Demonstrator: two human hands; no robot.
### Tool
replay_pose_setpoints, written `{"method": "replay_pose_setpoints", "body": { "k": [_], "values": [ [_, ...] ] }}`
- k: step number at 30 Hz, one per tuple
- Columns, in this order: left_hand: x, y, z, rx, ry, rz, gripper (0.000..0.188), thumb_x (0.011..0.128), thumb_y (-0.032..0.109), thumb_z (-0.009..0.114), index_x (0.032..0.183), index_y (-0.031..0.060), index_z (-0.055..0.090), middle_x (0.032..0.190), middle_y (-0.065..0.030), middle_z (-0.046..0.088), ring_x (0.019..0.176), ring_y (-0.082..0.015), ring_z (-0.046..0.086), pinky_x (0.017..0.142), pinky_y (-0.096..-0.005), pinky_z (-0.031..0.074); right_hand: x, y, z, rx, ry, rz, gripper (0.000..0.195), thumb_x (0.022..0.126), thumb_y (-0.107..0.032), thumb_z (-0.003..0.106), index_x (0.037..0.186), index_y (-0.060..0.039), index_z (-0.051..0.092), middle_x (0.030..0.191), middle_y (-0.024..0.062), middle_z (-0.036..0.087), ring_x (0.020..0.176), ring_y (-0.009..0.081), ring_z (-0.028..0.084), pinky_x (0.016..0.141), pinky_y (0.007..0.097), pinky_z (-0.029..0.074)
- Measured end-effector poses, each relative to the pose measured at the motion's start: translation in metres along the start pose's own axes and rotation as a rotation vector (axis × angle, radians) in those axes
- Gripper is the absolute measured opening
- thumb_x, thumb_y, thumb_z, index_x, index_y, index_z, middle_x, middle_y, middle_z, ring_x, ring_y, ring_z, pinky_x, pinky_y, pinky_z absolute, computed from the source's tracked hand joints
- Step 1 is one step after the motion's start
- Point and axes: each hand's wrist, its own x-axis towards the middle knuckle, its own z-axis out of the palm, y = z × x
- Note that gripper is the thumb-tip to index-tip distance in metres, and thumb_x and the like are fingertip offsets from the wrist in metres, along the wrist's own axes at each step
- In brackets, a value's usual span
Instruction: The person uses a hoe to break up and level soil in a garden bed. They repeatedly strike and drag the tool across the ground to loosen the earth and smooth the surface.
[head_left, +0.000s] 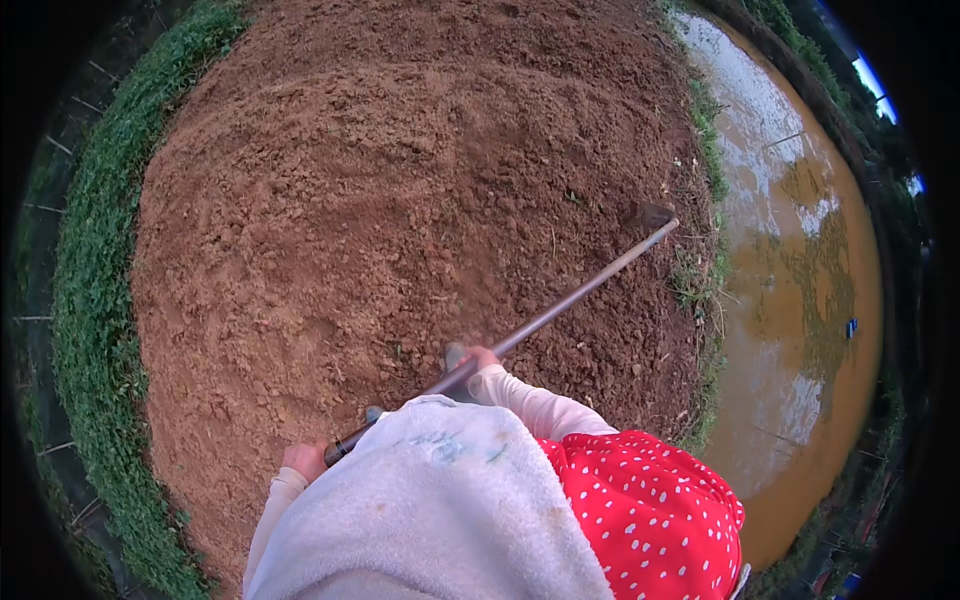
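A long-handled hoe (577, 296) slants across the view from lower left to upper right. My right hand (480, 357) is wrapped around the middle of its shaft. At the dark lower end of the handle is my left hand (304, 459), its fingers curled; whether it grips the handle there is not clear. The hoe's metal blade (654, 216) rests at the loose brown soil (315, 247), close to the grassy right edge of the plot. A white cloth (442, 510) in front of the camera covers part of the shaft.
Muddy water (795, 300) lies beyond a grass strip (697, 277) on the right, with a small blue object (851, 328) in it. Leafy green plants (101, 300) border the soil on the left. The toe of a grey boot (453, 354) shows beside my right hand.
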Motion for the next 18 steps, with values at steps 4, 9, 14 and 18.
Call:
{"method": "replay_pose_setpoints", "body": {
  "k": [4, 9, 14, 18],
  "values": [
    [0.014, 0.007, 0.006, -0.105, 0.048, 0.056, 0.022, 0.067, 0.032, 0.050, 0.072, 0.0107, 0.050, 0.059, -0.0166, 0.054, 0.057, -0.0340, 0.054, 0.053, -0.0448, 0.041, -0.037, -0.028, 0.008, -0.027, 0.003, -0.088, 0.010, 0.063, -0.006, 0.050, 0.065, -0.0047, 0.041, 0.054, 0.0084, 0.041, 0.049, 0.0241, 0.044, 0.049, 0.0399, 0.042],
    [0.033, 0.055, -0.038, -0.092, 0.091, 0.040, 0.023, 0.066, 0.032, 0.053, 0.073, 0.0102, 0.049, 0.058, -0.0170, 0.054, 0.056, -0.0343, 0.053, 0.053, -0.0453, 0.040, -0.049, -0.082, 0.023, 0.128, -0.023, -0.178, 0.010, 0.065, -0.005, 0.049, 0.062, -0.0089, 0.040, 0.052, 0.0026, 0.039, 0.047, 0.0174, 0.041, 0.052, 0.0364, 0.040],
    [0.044, 0.098, -0.085, -0.111, 0.127, 0.119, 0.024, 0.065, 0.030, 0.055, 0.073, 0.0088, 0.050, 0.060, -0.0179, 0.054, 0.059, -0.0351, 0.053, 0.054, -0.0442, 0.041, -0.064, -0.144, 0.036, 0.150, -0.072, -0.255, 0.013, 0.068, -0.006, 0.051, 0.060, -0.0067, 0.040, 0.050, 0.0033, 0.040, 0.046, 0.0164, 0.043, 0.050, 0.0343, 0.041],
    [0.035, 0.104, -0.108, -0.264, -0.001, 0.139, 0.022, 0.066, 0.028, 0.053, 0.071, 0.0068, 0.053, 0.064, -0.0186, 0.054, 0.064, -0.0359, 0.052, 0.058, -0.0425, 0.041, -0.054, -0.155, 0.048, 0.172, 0.092, -0.328, 0.011, 0.069, -0.005, 0.050, 0.065, -0.0052, 0.040, 0.051, 0.0045, 0.042, 0.044, 0.0165, 0.043, 0.043, 0.0308, 0.042]
  ]
}}
